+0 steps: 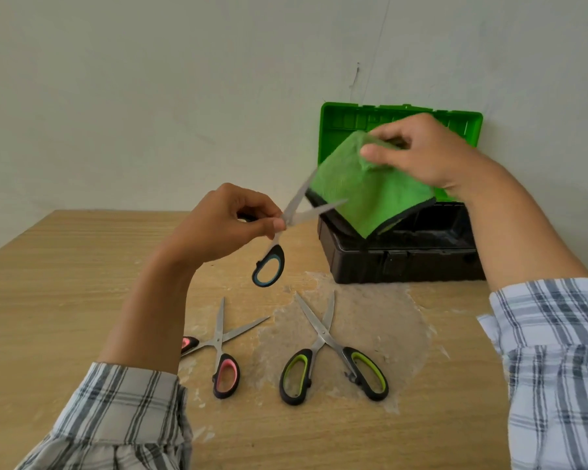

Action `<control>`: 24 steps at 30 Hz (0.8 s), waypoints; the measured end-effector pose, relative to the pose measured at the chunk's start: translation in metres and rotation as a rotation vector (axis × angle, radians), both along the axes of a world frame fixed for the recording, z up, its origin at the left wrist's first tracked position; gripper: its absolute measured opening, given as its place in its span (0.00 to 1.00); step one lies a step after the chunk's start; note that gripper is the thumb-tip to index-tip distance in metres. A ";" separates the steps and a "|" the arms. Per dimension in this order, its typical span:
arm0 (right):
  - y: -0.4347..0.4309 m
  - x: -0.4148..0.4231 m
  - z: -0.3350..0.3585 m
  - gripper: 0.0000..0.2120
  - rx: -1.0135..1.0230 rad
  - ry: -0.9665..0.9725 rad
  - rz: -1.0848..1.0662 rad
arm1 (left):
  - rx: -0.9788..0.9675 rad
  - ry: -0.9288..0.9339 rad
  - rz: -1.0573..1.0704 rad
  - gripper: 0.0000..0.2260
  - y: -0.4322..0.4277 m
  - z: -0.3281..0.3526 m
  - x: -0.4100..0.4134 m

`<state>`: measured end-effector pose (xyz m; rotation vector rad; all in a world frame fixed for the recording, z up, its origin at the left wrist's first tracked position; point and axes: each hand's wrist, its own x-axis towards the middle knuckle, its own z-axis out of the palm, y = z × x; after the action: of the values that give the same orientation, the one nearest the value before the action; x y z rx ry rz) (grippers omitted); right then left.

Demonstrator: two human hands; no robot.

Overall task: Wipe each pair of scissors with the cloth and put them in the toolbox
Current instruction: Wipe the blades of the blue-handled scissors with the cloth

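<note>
Toolbox open, lid upright; contents indiscernible. Left hand pinches blue-handled scissors, blades parted; right hand pinches green cloth.

Looks like a plain room at home rather than a proper workshop: bare off-white wall with a dark scuff, a wood-grain laminate table (surface worn and flaky in one patch), and a small plastic toolbox.

Open toolbox, green cloth, blue scissors aloft
</note>
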<state>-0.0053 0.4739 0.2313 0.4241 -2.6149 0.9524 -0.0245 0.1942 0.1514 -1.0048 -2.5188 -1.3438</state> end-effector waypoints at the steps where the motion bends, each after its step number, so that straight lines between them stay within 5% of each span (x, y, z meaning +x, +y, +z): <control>1: 0.004 0.001 -0.004 0.06 -0.205 0.002 -0.012 | 0.062 -0.021 0.018 0.03 -0.001 0.000 -0.001; 5: 0.006 0.003 -0.030 0.10 -0.725 -0.088 -0.061 | 0.246 -0.098 0.074 0.04 0.004 0.001 0.000; 15: -0.032 0.013 -0.081 0.09 -0.803 -0.183 -0.099 | 0.393 -0.243 0.074 0.05 0.019 -0.001 0.003; 24: -0.044 0.015 -0.091 0.15 -1.291 -0.243 -0.004 | 0.419 -0.245 0.065 0.07 0.023 -0.002 0.003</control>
<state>0.0095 0.4299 0.1406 -0.0570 -1.5946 2.4352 -0.0215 0.2176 0.1493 -0.7034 -2.2454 -1.9654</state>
